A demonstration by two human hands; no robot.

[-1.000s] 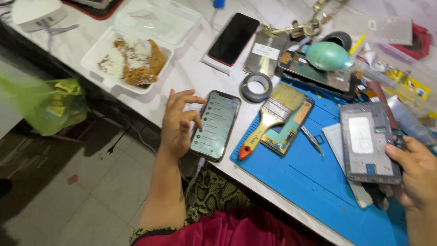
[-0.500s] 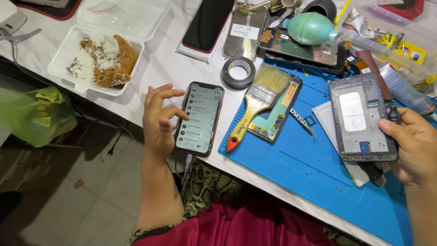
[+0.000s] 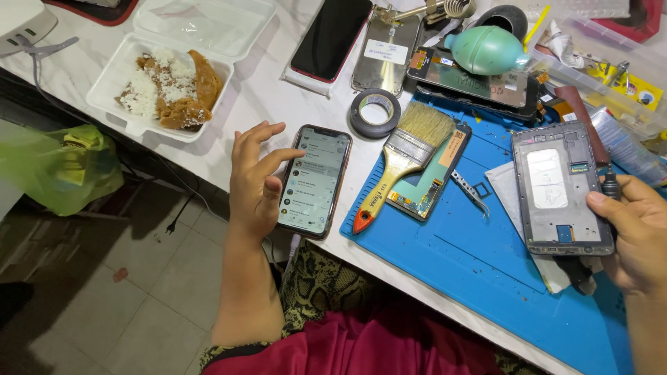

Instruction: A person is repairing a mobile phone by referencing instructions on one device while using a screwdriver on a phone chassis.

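Right now the left hand lies open on the edge of the white tabletop, fingers spread and holding nothing. Its thumb reaches over to the right and touches the lit screen of a phone. The phone lies just beside the hand, on its right side. The phone's long side runs away from the person, tipped a little to the right, so the hand and the phone lie almost side by side.

The right hand is well apart, at the far right. It is curled around the right edge of an opened phone frame that rests on the blue mat. The thumb presses on the frame's edge. A dark little tool tip sticks up from this hand.

Between the two hands lies a paint brush on top of a phone part. A roll of tape sits just past the lit phone. Farther left is a white box of food.
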